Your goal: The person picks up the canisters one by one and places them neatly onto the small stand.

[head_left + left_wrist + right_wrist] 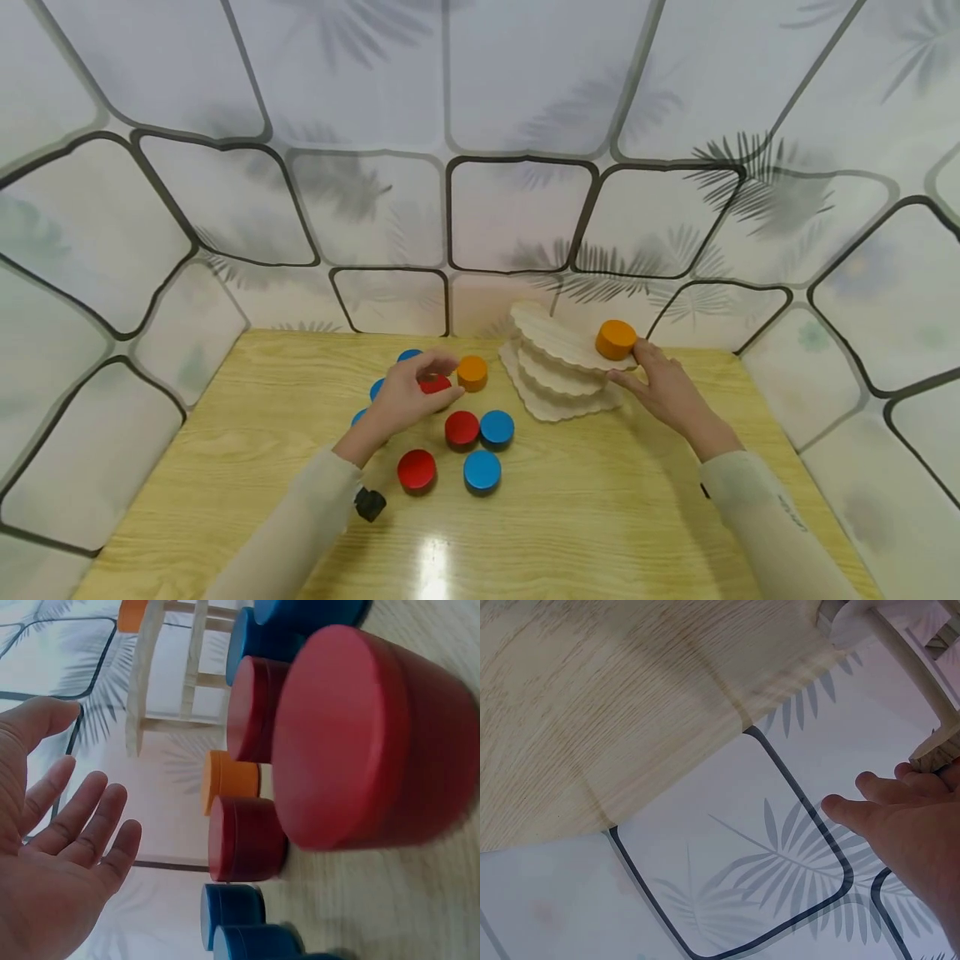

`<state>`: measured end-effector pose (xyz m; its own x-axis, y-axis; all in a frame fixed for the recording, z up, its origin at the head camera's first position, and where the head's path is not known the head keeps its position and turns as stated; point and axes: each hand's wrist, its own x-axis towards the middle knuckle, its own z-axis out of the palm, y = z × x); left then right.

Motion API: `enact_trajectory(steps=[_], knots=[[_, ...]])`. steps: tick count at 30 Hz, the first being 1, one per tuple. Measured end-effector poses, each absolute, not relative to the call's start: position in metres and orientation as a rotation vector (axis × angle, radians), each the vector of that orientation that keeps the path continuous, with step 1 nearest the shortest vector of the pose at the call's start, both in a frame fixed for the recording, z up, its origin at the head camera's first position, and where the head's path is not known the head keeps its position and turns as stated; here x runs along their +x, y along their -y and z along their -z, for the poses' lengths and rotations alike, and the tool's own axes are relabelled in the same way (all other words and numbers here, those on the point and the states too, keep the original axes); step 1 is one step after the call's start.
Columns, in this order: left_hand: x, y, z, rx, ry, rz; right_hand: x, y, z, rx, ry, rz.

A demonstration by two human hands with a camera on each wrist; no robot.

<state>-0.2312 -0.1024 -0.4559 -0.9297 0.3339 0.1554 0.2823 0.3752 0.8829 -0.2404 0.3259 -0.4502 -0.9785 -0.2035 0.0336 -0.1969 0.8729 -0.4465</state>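
Observation:
A pale wooden stand of fan-shaped tiers with wavy edges (pixel 555 337) stands at the back. An orange disc (pixel 617 339) lies on its top tier, at the right end. My right hand (pixel 667 392) is at that end, its fingertips right by the disc and its thumb just below the tier's edge. In the right wrist view, its visible fingers (pixel 881 814) stretch out beside the wooden tip (pixel 937 750). My left hand (pixel 408 396) hovers over the discs with nothing in it, fingers loosely bent and spread from the thumb. Partly behind it shows a red disc (pixel 435 384).
A second orange disc (pixel 472 372) lies between my left hand and the stand. Nearer are red discs (pixel 462 429) (pixel 417 471) and blue discs (pixel 497 428) (pixel 482 472). Several blue discs (pixel 377 388) sit partly hidden behind the left hand. Patterned walls (pixel 517 212) enclose the wooden table (pixel 600 517).

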Motion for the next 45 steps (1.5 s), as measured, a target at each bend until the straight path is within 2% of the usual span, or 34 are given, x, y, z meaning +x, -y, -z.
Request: enact_trajectory(steps=[12, 22, 32, 45], knots=[[-0.218, 0.134, 0.470, 0.571, -2.634, -1.651, -0.241, -0.325, 0.452, -0.374, -3.055, 0.734], [-0.205, 0.163, 0.485, 0.436, -2.734, -1.633, -0.238, -0.324, 0.452, -0.365, -3.052, 0.733], [-0.193, 0.192, 0.490, 0.419, -2.776, -1.646, -0.238, -0.325, 0.451, -0.358, -3.046, 0.725], [-0.187, 0.205, 0.505, 0.301, -2.769, -1.650, -0.238, -0.324, 0.450, -0.365, -3.055, 0.699]])
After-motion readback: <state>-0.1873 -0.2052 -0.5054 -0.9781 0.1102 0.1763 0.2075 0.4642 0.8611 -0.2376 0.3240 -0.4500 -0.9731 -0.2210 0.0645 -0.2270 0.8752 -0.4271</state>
